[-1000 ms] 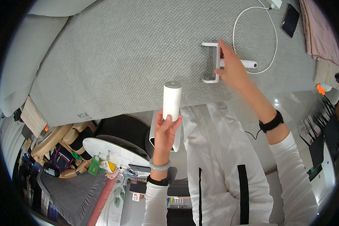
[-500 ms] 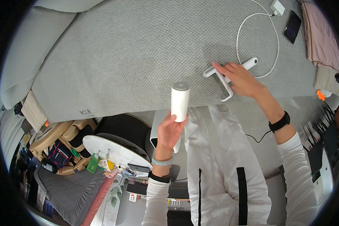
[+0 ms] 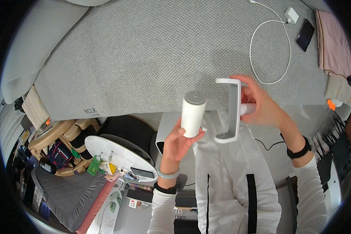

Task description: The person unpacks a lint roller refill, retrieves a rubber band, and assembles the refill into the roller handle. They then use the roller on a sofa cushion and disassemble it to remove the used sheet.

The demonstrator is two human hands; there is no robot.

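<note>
My left hand [image 3: 175, 143] is closed round the lower end of a white cylinder [image 3: 193, 119] with a grey end cap, which looks like a roller. It stands nearly upright, tilted slightly right, in front of the couch edge. To its right, my right hand [image 3: 266, 107] grips the short white stem of a U-shaped roller handle [image 3: 234, 113]. This frame is white outside with a grey inner face, and its open side faces the cylinder. A small gap separates the two pieces. Much of the stem is hidden by my right fingers.
A grey woven couch cover [image 3: 144, 58] spreads ahead of me. On its right lie a white cable [image 3: 251, 50], a charger plug [image 3: 291, 15], a phone [image 3: 305, 35] and a folded pink cloth [image 3: 333, 43]. A round white table [image 3: 117, 154] holding small items stands at the lower left.
My right hand has lifted the U-shaped handle off the couch and turned it upright beside the cylinder. My left hand has shifted the cylinder slightly right and down.
</note>
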